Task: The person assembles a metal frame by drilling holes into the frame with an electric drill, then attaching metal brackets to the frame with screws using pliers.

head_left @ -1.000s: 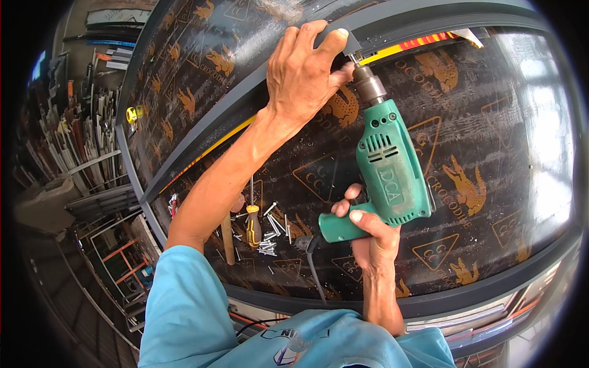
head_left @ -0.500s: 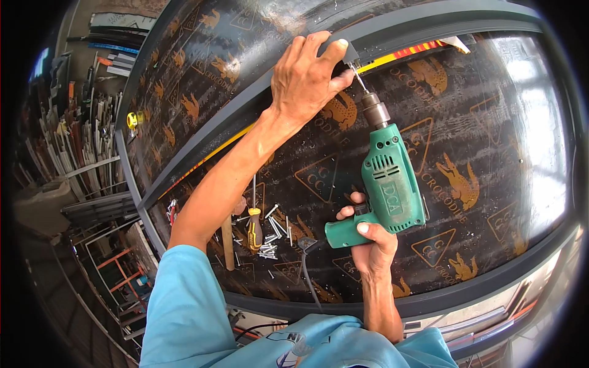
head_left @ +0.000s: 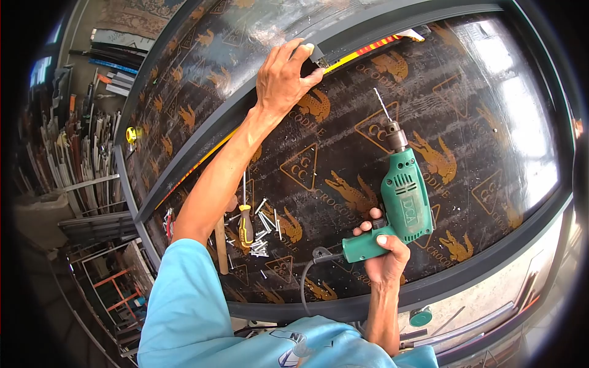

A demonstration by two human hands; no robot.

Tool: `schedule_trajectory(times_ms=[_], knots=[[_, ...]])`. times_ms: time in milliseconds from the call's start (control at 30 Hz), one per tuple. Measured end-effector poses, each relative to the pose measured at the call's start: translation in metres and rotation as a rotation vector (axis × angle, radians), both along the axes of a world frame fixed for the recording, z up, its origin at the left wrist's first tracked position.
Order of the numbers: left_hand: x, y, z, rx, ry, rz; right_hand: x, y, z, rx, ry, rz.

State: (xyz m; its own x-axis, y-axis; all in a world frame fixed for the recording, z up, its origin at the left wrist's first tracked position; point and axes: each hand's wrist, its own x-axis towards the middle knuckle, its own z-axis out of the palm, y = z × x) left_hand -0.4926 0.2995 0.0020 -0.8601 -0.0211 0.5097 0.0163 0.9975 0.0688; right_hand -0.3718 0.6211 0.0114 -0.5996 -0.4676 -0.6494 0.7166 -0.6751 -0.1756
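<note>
My right hand [head_left: 388, 257] grips a green power drill [head_left: 403, 196] by its handle. The drill's thin bit [head_left: 381, 105] points up and away, apart from any work. Farther off on the left, my left hand [head_left: 281, 80] is closed around a small dark grey metal piece [head_left: 318, 54] against the grey metal bar [head_left: 374, 26]. Thumb and fingers press on either side of it; part of the piece is hidden. Along the bar's near side runs a yellow and red strip [head_left: 362, 51]. Beneath everything lies a black board [head_left: 343, 159] printed with gold crocodiles.
Near my left forearm lie a yellow-and-black screwdriver [head_left: 245, 228], several loose screws [head_left: 262, 232] and a wooden handle [head_left: 221, 245]. The drill's cord [head_left: 304, 285] trails over the near edge. A yellow tape measure [head_left: 130, 135] sits at far left, with racks of metal lengths [head_left: 92, 147] beyond.
The drill has been drawn back toward me and to the right, so its bit is now away from the metal piece. My left hand still holds that piece; the view has shifted slightly.
</note>
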Motion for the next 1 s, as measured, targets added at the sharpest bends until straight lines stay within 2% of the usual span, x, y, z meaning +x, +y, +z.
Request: schedule_trajectory(times_ms=[167, 300, 367, 433, 467, 533, 600, 700, 767, 800, 833, 900, 933, 1000], knots=[[-0.002, -0.003, -0.005, -0.028, 0.008, 0.001, 0.013, 0.012, 0.013, 0.111, -0.051, 0.015], [-0.004, -0.006, -0.004, -0.027, 0.011, -0.031, 0.047, 0.028, 0.028, 0.030, -0.280, 0.002], [-0.004, -0.004, -0.001, 0.023, -0.056, 0.015, 0.071, 0.036, 0.025, -0.038, -0.301, 0.087], [-0.005, -0.004, -0.001, -0.060, -0.034, 0.025, 0.092, 0.036, 0.025, -0.002, -0.266, 0.133], [-0.004, 0.003, 0.002, 0.047, -0.077, 0.043, 0.108, 0.041, 0.023, -0.036, -0.294, 0.119], [-0.004, -0.002, 0.002, 0.038, -0.104, -0.011, 0.132, 0.048, 0.014, -0.118, 0.012, 0.406], [-0.003, -0.001, 0.003, 0.078, -0.143, 0.002, 0.143, 0.048, 0.001, -0.094, 0.077, 0.368], [-0.007, -0.012, 0.002, -0.083, -0.100, -0.050, 0.167, 0.046, 0.003, 0.037, 0.237, 0.308], [-0.012, -0.005, 0.003, -0.081, -0.104, -0.049, 0.172, 0.041, 0.008, 0.149, 0.372, 0.252], [-0.015, -0.010, 0.001, 0.044, -0.108, -0.066, 0.170, 0.039, 0.010, -0.012, 0.156, 0.163], [-0.014, -0.010, 0.001, 0.174, -0.116, -0.081, 0.176, 0.043, 0.010, -0.013, 0.163, 0.158], [-0.012, -0.014, 0.003, 0.175, -0.132, -0.099, 0.195, 0.049, 0.007, 0.040, 0.344, 0.138], [-0.011, -0.018, 0.002, 0.141, -0.134, -0.098, 0.202, 0.054, 0.005, 0.040, 0.344, 0.131], [-0.011, -0.018, 0.003, 0.139, -0.146, -0.066, 0.205, 0.059, 0.002, -0.135, 0.283, 0.222]])
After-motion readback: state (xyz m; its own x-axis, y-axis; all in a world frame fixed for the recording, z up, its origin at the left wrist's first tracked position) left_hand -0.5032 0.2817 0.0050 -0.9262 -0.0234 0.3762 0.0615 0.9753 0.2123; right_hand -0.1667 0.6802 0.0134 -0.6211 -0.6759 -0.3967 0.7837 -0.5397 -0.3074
